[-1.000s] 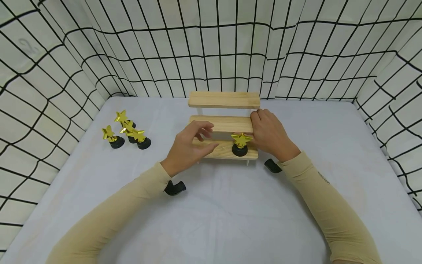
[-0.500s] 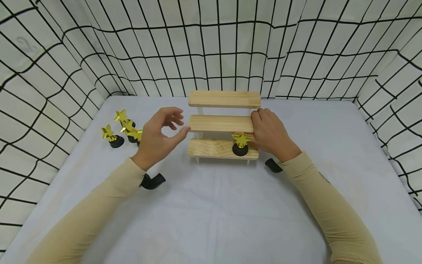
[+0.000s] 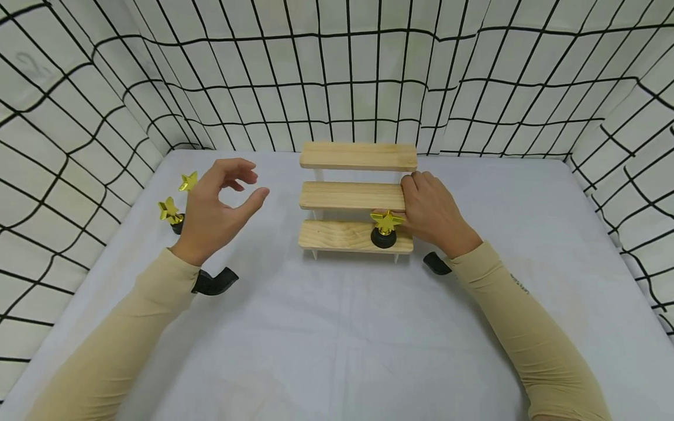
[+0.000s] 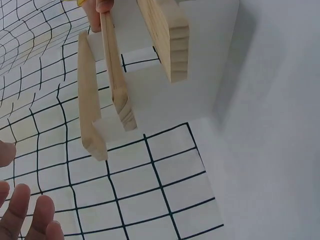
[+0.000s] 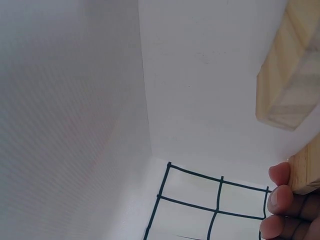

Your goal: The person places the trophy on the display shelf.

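Star trophy [image 3: 386, 228] on lowest shelf [image 3: 337, 236], right hand [image 3: 433, 213] fingers gripping it, left hand [image 3: 218, 207] fingers loosely spread

A white tabletop [image 3: 342, 339] is enclosed on three sides by a white cloth backdrop [image 3: 368, 76] marked with a black grid, which hangs in loose folds. The same gridded cloth [image 4: 150, 185] is seen in both wrist views, meeting the pale surface.

A staged recording booth — grid-patterned cloth walls [image 3: 474, 76] enclosing a white-covered table [image 3: 337, 339].
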The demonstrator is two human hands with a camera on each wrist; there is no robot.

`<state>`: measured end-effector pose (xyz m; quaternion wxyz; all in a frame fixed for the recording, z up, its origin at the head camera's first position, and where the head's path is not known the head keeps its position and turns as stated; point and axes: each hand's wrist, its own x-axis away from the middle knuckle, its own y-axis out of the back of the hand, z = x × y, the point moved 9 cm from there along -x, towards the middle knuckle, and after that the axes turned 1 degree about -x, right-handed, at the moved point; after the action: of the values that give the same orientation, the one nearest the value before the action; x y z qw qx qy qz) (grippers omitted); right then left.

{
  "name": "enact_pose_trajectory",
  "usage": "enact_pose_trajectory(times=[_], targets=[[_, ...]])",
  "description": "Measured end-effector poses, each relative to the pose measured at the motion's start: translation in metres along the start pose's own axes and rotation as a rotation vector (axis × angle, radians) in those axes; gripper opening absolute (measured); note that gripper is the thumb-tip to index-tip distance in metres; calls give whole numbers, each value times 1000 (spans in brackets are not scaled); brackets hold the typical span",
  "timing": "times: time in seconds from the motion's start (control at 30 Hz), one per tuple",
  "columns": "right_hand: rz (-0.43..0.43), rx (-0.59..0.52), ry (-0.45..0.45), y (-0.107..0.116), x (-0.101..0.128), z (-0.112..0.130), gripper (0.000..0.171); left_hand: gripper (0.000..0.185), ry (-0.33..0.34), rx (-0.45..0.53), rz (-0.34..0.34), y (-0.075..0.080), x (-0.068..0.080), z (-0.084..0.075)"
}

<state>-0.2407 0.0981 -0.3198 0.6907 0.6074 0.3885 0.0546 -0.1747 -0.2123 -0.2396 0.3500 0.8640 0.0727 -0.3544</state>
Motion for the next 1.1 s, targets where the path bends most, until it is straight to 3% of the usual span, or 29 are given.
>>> enact_pose_trajectory(times=[0.5, 0.77, 1.1], targets=[[4, -18, -8, 0, 0, -1, 100, 32, 207, 62, -153, 48, -3, 45], [-15, -25, 2, 1, 0, 0, 99, 31, 322, 19, -204, 74, 10, 75], [-28, -40, 0, 3, 0, 0, 101, 31, 395, -5, -289, 98, 23, 110]])
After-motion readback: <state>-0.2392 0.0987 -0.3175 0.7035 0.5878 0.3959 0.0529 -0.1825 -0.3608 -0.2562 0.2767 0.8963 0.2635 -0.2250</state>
